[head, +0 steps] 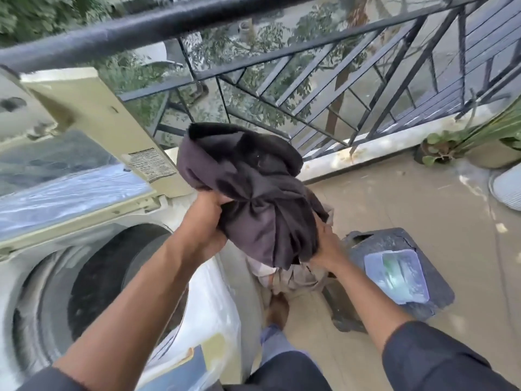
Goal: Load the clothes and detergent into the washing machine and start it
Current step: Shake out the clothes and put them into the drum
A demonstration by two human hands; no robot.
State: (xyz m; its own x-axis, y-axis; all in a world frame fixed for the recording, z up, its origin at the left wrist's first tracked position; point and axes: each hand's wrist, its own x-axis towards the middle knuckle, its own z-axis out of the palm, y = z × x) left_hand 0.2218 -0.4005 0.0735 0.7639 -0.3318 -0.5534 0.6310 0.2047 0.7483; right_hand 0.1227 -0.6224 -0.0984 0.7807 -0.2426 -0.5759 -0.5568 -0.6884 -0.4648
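A bundle of dark clothes (253, 187) is held up in the air just right of the washing machine (214, 300). My left hand (207, 221) grips its lower left side and my right hand (324, 246) grips its lower right, fingers buried in the cloth. A pale garment (284, 277) hangs beneath the bundle. The top-loading machine stands at the left with its lid (93, 142) raised and the dark drum (107, 280) showing. On the floor at the right, a clear packet (394, 275) lies on a dark bin lid (400, 266).
A black metal railing (324, 80) runs across the back, with a low white ledge (366, 150) under it. Potted plants (479, 145) stand at the far right beside a white round object (507, 187). The tan balcony floor (394, 198) stretches to the right. My foot (277, 309) is near the machine.
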